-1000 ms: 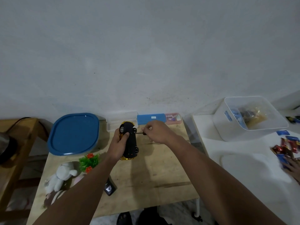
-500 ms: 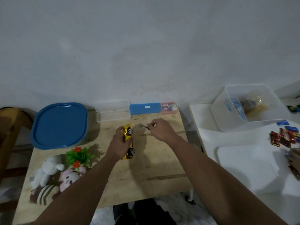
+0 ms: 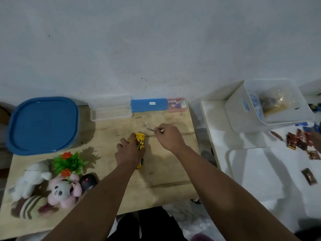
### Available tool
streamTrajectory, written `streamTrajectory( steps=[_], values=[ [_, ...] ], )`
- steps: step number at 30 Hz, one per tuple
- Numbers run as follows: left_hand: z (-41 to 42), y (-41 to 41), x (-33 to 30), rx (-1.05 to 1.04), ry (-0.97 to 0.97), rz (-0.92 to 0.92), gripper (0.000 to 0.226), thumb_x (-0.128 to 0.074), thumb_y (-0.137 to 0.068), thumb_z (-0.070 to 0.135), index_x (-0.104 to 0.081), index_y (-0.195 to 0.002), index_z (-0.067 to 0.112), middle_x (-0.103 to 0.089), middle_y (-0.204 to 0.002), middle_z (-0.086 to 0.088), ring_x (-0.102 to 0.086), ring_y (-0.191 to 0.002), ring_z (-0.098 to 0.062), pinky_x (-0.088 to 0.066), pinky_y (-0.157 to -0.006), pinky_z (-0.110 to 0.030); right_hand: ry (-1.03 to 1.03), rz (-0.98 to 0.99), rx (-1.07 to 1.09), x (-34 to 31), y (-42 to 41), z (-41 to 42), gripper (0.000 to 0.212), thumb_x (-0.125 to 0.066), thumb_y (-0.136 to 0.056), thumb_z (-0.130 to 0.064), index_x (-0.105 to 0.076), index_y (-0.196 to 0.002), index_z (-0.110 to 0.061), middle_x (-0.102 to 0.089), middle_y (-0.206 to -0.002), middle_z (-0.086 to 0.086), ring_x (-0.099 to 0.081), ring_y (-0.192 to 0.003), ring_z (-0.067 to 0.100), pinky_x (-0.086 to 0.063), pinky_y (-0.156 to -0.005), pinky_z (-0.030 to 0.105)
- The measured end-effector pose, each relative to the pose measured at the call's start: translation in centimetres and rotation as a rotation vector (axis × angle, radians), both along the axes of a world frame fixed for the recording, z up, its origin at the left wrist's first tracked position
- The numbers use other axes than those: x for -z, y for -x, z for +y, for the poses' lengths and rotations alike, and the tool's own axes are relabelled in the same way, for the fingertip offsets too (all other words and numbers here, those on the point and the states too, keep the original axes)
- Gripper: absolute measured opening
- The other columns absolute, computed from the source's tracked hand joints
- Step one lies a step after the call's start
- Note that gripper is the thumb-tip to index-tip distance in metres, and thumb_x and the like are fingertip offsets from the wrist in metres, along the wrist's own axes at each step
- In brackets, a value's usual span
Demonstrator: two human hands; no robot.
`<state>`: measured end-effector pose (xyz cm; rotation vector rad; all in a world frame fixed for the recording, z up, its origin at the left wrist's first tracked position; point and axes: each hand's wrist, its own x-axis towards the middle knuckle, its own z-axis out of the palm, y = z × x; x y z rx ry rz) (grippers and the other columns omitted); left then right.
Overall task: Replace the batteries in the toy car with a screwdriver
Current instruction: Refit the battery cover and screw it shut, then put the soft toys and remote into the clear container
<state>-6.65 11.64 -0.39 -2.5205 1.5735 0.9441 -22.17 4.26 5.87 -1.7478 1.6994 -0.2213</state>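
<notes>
At the left of the frame a blue lidded container (image 3: pixel 42 125) sat on the wooden desk (image 3: pixel 166 173), with soft toys (image 3: pixel 43 186), a plastic plant (image 3: pixel 68 162) and a small black remote (image 3: pixel 88 181) grouped below it, apparently pushed aside to leave working room in the middle. Along the far edge lay a clear open case (image 3: pixel 111 111) and a blue case (image 3: pixel 149 105).

In the centre the left hand (image 3: pixel 127 154) lay over the gold toy car (image 3: pixel 139 144), its fingers curled round the body, seemingly pinning the car to the desk. The hand covered most of the car, so whether the wheels or the roof faced down was hard to tell, and the battery cover could not be seen.

Just right of it the right hand (image 3: pixel 169 136) pinched a thin screwdriver (image 3: pixel 150 129) between thumb and fingers, the shaft pointing up-left, apart from the car, likely so the tool could be laid down. Motion blur smeared its tip.

At the right a white bin (image 3: pixel 267 105) stood on a white surface, its contents unclear; the wrappers (image 3: pixel 298 140) were cut off by the frame edge.
</notes>
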Motion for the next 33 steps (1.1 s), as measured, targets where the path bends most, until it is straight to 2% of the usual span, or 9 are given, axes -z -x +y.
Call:
streamTrajectory(
  steps=[8,11,13,15,18,21,26,30,33],
  values=[
    [-0.5,0.4,0.8,0.003,-0.049,0.002,0.092,-0.064,-0.089,0.066,-0.016,-0.159,0.030,-0.035,-0.144,-0.015,-0.047,-0.128,-0.039,-0.054,-0.086,-0.048,0.037,-0.007,0.014,0.0,-0.1,-0.2,0.030,-0.055,-0.098,-0.040,-0.074,-0.100,-0.017,-0.075,-0.098,0.002,-0.067,-0.085,0.021,-0.055,-0.074,0.036],
    [-0.3,-0.8,-0.2,-0.001,-0.030,0.042,0.096,-0.055,-0.089,0.077,-0.013,-0.163,0.031,-0.033,-0.150,-0.015,-0.046,-0.132,-0.040,-0.051,-0.090,-0.049,0.030,-0.045,0.000,-0.9,-0.6,-0.4,0.028,-0.056,-0.099,-0.037,-0.073,-0.109,-0.017,-0.073,-0.104,-0.002,-0.066,-0.089,0.017,-0.053,-0.078,0.032],
    [-0.4,-2.4,-1.4,-0.030,0.022,0.084,0.091,-0.047,-0.091,0.079,-0.020,-0.161,0.028,-0.037,-0.150,-0.015,-0.047,-0.133,-0.040,-0.050,-0.094,-0.052,0.013,-0.063,-0.029,-1.7,-1.4,-0.7,0.026,-0.057,-0.096,-0.034,-0.074,-0.108,-0.018,-0.072,-0.101,-0.004,-0.066,-0.090,0.016,-0.052,-0.077,0.031],
    [-0.9,-4.5,-2.5,-0.081,0.095,0.123,0.078,-0.048,-0.095,0.072,-0.034,-0.154,0.024,-0.044,-0.145,-0.016,-0.050,-0.129,-0.042,-0.049,-0.096,-0.054,0.016,-0.059,-0.066,-2.4,-2.6,-1.4,0.022,-0.057,-0.093,-0.032,-0.073,-0.102,-0.020,-0.073,-0.095,-0.002,-0.066,-0.088,0.018,-0.051,-0.073,0.031],
    [-2.3,-8.4,-3.6,-0.179,0.224,0.139,0.062,-0.058,-0.098,0.052,-0.044,-0.148,0.019,-0.052,-0.142,-0.019,-0.056,-0.123,-0.043,-0.053,-0.095,-0.053,0.021,-0.027,-0.178,-3.2,-5.2,-3.0,0.018,-0.060,-0.094,-0.028,-0.067,-0.110,-0.022,-0.073,-0.105,0.004,-0.067,-0.093,0.024,-0.054,-0.077,0.034],
    [-3.6,-11.5,-3.8,-0.288,0.264,0.144,0.065,-0.061,-0.100,0.036,-0.037,-0.157,0.017,-0.049,-0.149,-0.020,-0.056,-0.128,-0.043,-0.051,-0.100,-0.052,0.071,0.016,-0.287,-3.1,-8.4,-5.1,0.023,-0.062,-0.095,-0.021,-0.066,-0.117,-0.021,-0.069,-0.117,0.009,-0.065,-0.103,0.029,-0.054,-0.086,0.039],
    [-5.3,-13.6,-1.1,-0.380,0.321,0.162,0.083,-0.066,-0.095,0.028,-0.021,-0.165,0.024,-0.045,-0.149,-0.018,-0.051,-0.132,-0.042,-0.049,-0.105,-0.056,0.164,0.083,-0.375,-0.9,-13.7,-8.5,0.025,-0.063,-0.094,-0.018,-0.070,-0.117,-0.024,-0.065,-0.116,0.008,-0.063,-0.106,0.030,-0.055,-0.088,0.043],
    [-6.4,-13.6,1.6,-0.393,0.330,0.140,0.088,-0.069,-0.096,0.027,-0.016,-0.166,0.022,-0.029,-0.166,-0.014,-0.029,-0.151,-0.042,-0.036,-0.119,-0.058,0.213,0.162,-0.442,2.0,-17.0,-10.1,0.023,-0.061,-0.094,-0.018,-0.071,-0.113,-0.026,-0.072,-0.109,0.002,-0.065,-0.101,0.026,-0.054,-0.077,0.036],
    [-7.3,-14.0,3.4,-0.417,0.370,0.145,0.089,-0.071,-0.095,0.028,-0.017,-0.165,0.021,-0.028,-0.168,-0.012,-0.035,-0.149,-0.041,-0.039,-0.117,-0.059,0.218,0.254,-0.519,4.3,-18.9,-10.5,0.021,-0.061,-0.094,-0.015,-0.071,-0.110,-0.024,-0.072,-0.102,0.004,-0.065,-0.097,0.026,-0.043,-0.067,0.030]
  ],
)
